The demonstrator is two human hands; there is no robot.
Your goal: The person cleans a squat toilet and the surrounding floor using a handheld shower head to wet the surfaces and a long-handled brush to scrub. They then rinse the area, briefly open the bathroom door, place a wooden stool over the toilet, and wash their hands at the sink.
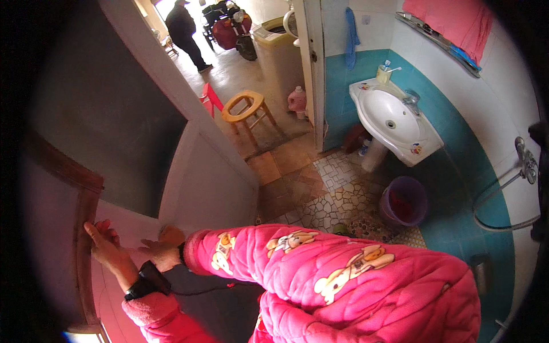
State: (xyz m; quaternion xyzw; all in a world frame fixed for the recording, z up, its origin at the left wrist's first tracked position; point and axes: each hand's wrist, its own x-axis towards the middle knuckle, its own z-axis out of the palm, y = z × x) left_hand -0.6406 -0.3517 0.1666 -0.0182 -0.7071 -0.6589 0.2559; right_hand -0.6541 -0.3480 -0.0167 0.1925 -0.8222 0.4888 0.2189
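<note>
My left hand is at the lower left beside a dark wooden frame. Its fingers are spread, one of them reaching up by the frame's edge, and I see nothing held. A black device is strapped on that wrist, with a thin dark cord running from it. My right hand stretches out just to the right of the left one, below a round brownish thing that I cannot name. Whether its fingers grip anything is unclear. Both arms wear pink quilted sleeves, the right one printed with cartoon animals.
A pale door stands beside the doorway. Right: a white washbasin, a purple bucket on the tiled floor and a shower hose. Beyond the doorway: a wooden stool, a washing machine, a person and a red motor vehicle.
</note>
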